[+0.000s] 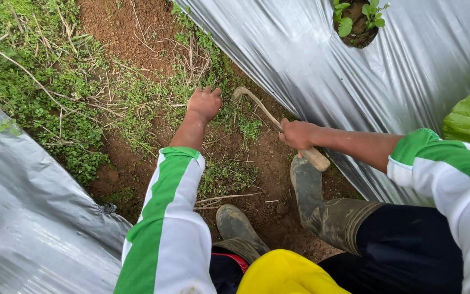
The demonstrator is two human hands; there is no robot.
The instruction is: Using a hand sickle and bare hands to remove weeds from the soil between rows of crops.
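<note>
R hand (298,134) clenched on wooden handle of small curved sickle (257,103), blade tip down in weeds (235,117) on soil furrow betw 2 silver plastic mulch sheets (311,60). L hand (204,102) fisted on weed clump, grasping stems. Sickle prob light, stiff, edge sharp; grip at thick handle end. Weeds soft, thin, prob tear easy, so hold low nr roots. Hole in mulch (357,30) holds soil + small green seedling (345,24). Muddy rubber boots (308,190) on bare dirt
</note>
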